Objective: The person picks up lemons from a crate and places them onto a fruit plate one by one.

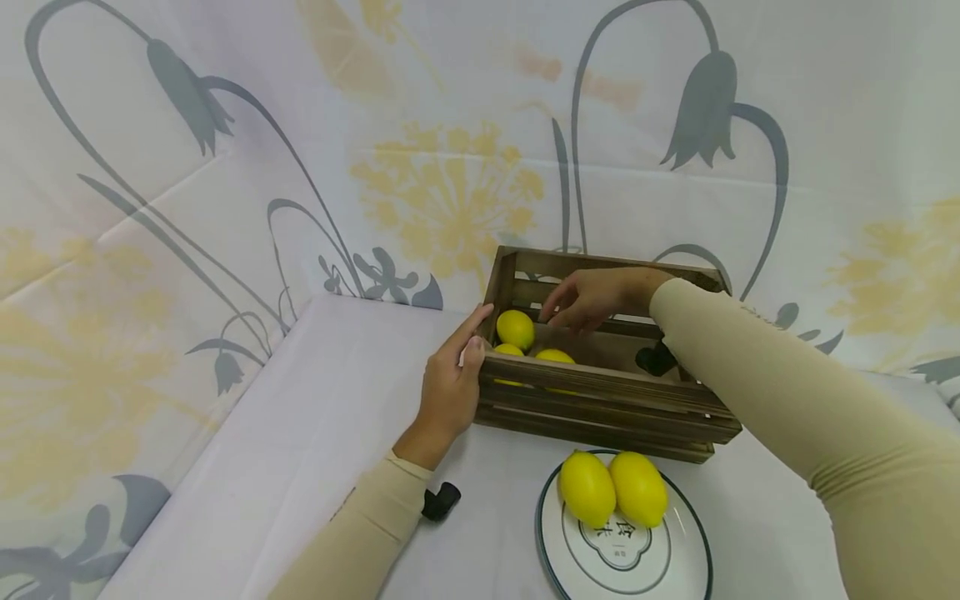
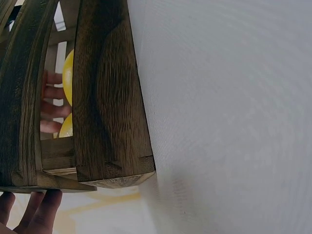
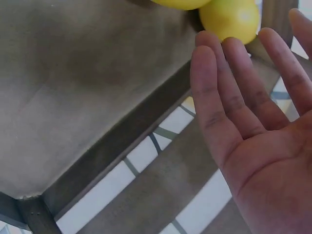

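Right hand (image 3: 253, 126), fingers straight and holding nothing, hovers inside the wooden crate (image 1: 600, 392) just above the lemons (image 1: 515, 329) — likely firm, light, waxy-slick, best cupped around the middle — while left hand (image 1: 450, 387) steadies the crate's end, fingers resting open.

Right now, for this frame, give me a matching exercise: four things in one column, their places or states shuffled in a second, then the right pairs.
Things:
1. left hand
2. right hand
3. two lemons
4. wooden crate

Places or states:
A. lying on the plate
B. open, reaching into the crate
C. resting against the crate's left end
D. standing on the table, lemons inside

Pairs: 1-C, 2-B, 3-A, 4-D
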`<state>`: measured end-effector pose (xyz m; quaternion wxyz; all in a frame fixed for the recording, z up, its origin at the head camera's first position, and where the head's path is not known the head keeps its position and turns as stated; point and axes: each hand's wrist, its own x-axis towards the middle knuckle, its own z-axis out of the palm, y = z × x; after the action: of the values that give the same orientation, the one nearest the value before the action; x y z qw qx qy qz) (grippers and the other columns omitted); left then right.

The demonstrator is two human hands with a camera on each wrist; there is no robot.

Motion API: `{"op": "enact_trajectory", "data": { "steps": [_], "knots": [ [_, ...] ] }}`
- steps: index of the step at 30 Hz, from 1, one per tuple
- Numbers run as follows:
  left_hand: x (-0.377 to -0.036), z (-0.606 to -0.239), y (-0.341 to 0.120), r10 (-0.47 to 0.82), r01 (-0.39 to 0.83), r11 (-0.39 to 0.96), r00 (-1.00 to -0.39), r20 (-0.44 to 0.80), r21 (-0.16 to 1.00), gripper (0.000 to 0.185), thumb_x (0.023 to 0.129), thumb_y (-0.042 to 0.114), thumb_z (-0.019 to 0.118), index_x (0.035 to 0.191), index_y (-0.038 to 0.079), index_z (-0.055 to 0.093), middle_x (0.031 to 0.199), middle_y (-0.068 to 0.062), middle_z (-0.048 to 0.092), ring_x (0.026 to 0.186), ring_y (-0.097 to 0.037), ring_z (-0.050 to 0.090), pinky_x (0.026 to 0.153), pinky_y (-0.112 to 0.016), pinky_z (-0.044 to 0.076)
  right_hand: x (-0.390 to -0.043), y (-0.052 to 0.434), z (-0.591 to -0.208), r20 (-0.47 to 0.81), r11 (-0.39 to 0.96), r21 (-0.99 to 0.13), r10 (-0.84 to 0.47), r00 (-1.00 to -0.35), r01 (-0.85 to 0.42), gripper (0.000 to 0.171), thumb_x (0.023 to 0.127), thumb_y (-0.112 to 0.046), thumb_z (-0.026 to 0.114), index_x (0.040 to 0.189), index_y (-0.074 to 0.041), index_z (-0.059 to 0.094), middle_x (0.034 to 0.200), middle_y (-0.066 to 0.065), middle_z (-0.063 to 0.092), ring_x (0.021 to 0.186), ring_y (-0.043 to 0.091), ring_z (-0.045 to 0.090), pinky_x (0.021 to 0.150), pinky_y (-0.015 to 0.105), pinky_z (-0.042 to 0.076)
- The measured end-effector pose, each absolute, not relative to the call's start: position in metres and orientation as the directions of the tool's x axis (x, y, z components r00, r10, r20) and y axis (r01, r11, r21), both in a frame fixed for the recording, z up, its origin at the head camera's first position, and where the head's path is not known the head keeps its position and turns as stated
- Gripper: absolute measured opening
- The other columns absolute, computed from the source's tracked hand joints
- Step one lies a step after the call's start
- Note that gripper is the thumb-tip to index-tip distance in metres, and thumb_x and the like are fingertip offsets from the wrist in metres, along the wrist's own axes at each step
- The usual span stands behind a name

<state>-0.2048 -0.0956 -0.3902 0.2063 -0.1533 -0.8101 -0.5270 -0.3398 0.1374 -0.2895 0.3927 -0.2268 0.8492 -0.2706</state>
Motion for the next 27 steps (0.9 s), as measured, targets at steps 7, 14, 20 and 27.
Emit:
{"op": "enact_trajectory", "data": {
  "steps": [7, 14, 20, 27],
  "knots": [
    [-0.206, -0.39, -0.094, 0.041, 0.47, 0.391, -0.868, 0.495, 0.791, 0.054, 0.105, 0.055, 0.029, 0.151, 0.03, 0.046, 0.109, -0.009, 0.068, 0.099, -0.018, 0.061, 0.093, -0.042, 0.054, -0.34, 0.14, -0.294, -0.557, 0.77, -0.605, -0.592, -0.582, -0.204, 0.046, 0.099, -0.026, 0.061, 0.14, -0.006, 0.056, 0.148, 0.018, 0.049, 0.119, 0.031, 0.063, 0.1, 0.044, 0.052],
    [-0.205, -0.391, -0.095, 0.028, 0.466, 0.395, -0.868, 0.496, 0.792, 0.059, 0.104, 0.06, 0.027, 0.15, 0.031, 0.046, 0.102, -0.007, 0.067, 0.096, -0.019, 0.06, 0.092, -0.043, 0.051, -0.339, 0.135, -0.299, -0.64, 0.818, -0.535, -0.556, -0.53, -0.212, 0.049, 0.099, -0.034, 0.061, 0.142, -0.012, 0.054, 0.156, 0.014, 0.038, 0.12, 0.029, 0.06, 0.101, 0.044, 0.052],
    [-0.205, -0.391, -0.095, 0.032, 0.46, 0.387, -0.873, 0.487, 0.799, 0.052, 0.105, 0.051, 0.03, 0.15, 0.03, 0.046, 0.107, -0.012, 0.067, 0.101, -0.021, 0.06, 0.098, -0.046, 0.05, -0.337, 0.132, -0.304, -0.676, 0.845, -0.502, -0.517, -0.525, -0.187, 0.048, 0.098, -0.035, 0.063, 0.14, -0.014, 0.056, 0.154, 0.018, 0.039, 0.115, 0.027, 0.064, 0.096, 0.041, 0.055],
    [-0.204, -0.39, -0.095, 0.029, 0.457, 0.395, -0.873, 0.486, 0.797, 0.049, 0.106, 0.045, 0.032, 0.15, 0.031, 0.046, 0.105, -0.011, 0.068, 0.097, -0.02, 0.06, 0.094, -0.043, 0.051, -0.335, 0.129, -0.308, -0.69, 0.855, -0.492, -0.498, -0.525, -0.164, 0.05, 0.096, -0.035, 0.066, 0.141, -0.014, 0.056, 0.145, 0.016, 0.048, 0.106, 0.023, 0.068, 0.092, 0.038, 0.057]
  ]
}}
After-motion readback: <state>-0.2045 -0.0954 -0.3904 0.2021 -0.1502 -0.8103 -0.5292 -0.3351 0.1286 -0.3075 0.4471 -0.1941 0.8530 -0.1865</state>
